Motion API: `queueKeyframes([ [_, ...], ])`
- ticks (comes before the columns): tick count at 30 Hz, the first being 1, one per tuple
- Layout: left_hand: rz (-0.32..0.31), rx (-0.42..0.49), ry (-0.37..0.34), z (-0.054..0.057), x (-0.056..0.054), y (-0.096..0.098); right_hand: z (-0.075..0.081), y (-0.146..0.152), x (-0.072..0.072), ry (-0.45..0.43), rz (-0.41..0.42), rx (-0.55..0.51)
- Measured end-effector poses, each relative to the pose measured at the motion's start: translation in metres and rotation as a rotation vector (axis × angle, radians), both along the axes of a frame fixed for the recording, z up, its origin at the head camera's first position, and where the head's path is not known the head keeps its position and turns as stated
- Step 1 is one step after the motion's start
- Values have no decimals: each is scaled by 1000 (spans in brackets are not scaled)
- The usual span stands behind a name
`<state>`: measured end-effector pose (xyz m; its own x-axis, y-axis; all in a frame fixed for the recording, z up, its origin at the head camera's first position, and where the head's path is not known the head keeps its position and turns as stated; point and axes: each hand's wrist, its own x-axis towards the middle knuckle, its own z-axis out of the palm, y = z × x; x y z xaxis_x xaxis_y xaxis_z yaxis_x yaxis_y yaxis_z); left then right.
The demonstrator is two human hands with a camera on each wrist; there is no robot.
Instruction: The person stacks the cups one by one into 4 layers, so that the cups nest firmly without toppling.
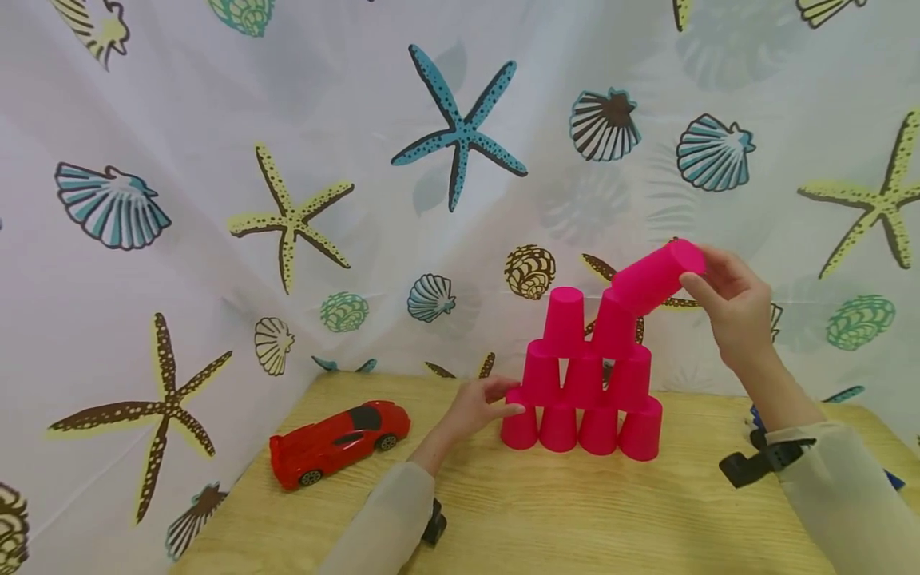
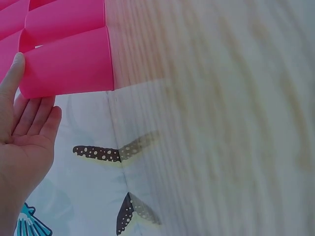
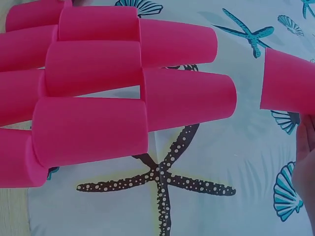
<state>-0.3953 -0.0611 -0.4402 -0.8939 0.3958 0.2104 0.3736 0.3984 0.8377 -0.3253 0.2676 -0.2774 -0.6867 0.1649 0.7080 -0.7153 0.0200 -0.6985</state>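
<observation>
Pink plastic cups [image 1: 583,382] stand upside down in a stepped stack: several in the bottom row, three above, two on top. My right hand [image 1: 740,307] grips one more pink cup [image 1: 650,279] by its closed end, thumb in front. That cup is tilted, its open end down to the left, overlapping the right top-row cup [image 1: 613,327] in the head view; a gap separates them in the right wrist view. At the stack's lower left, my left hand [image 1: 476,411] rests its extended fingers and thumb against the end bottom cup [image 2: 69,66].
A red toy car [image 1: 341,441] sits on the wooden table [image 1: 546,519] left of my left hand. Behind the stack hangs a white cloth [image 1: 345,104] printed with shells and starfish. Blue items [image 1: 894,480] lie partly hidden behind my right forearm.
</observation>
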Motion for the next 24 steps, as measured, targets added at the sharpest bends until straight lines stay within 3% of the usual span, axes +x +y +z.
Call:
queueKeyframes([
  [8, -11, 1, 0, 1, 3, 0, 21, -15, -29, -87, -100, 275],
  [13, -12, 12, -14, 1, 2, -1, 29, -23, -39, -136, -106, 396],
  [24, -7, 9, -17, -1, 2, -3, 33, -30, -55, -202, -72, 517],
])
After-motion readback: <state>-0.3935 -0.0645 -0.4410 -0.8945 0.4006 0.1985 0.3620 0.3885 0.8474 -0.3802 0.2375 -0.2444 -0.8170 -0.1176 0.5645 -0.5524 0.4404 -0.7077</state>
